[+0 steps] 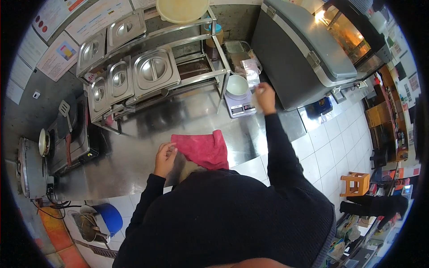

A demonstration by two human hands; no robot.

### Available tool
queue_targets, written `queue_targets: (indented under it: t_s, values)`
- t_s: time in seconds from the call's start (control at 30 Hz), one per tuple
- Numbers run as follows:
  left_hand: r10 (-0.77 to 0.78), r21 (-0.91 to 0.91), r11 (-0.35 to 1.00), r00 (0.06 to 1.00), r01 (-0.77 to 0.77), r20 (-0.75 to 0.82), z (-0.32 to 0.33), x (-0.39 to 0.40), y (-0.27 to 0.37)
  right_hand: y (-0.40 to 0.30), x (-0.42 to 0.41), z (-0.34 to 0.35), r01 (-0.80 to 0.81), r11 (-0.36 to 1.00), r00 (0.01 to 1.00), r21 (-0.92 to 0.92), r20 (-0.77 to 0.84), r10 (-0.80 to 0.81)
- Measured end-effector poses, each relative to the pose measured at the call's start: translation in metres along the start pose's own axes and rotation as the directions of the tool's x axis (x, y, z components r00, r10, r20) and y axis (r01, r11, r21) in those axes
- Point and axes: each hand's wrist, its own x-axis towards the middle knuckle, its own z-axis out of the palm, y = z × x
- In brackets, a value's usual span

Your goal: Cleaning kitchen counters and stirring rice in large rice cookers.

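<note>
A red cloth (204, 149) lies crumpled at the front edge of the steel counter. At its left corner is my left hand (165, 160), fingers loosely curled and apart; whether the fingertips touch the cloth is unclear. My right hand (266, 98) is stretched forward to the right of a kitchen scale (238, 109), its fingers pinched on a thin, translucent piece of plastic (256, 102), partly blurred. On the scale stands a pale bowl (237, 85). Just beyond the hand lies a clear plastic packet (250, 72), in front of a lidded container (236, 50).
A steel rack (221, 72) with lidded pans (155, 68) lines the back. To the right stands a big grey insulated box (288, 57). A stove (73, 144) with a slotted spatula (65, 112) is left. A blue bucket (109, 219) and an orange stool (356, 184) stand on the floor.
</note>
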Motion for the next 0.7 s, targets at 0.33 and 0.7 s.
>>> queue_targets:
  t_s: [0.33,0.7]
  values:
    - [-0.016,0.003,1.000,1.000,0.016,0.006,-0.016,0.011,0.016,0.145,0.102,0.085,-0.289,0.906,0.827,-0.311,0.396,0.400]
    - [-0.089,-0.044,0.995,0.996,0.090,0.011,-0.016,0.022,-0.002,0.127,0.063,0.042,-0.252,0.961,0.967,0.115,0.004,0.253]
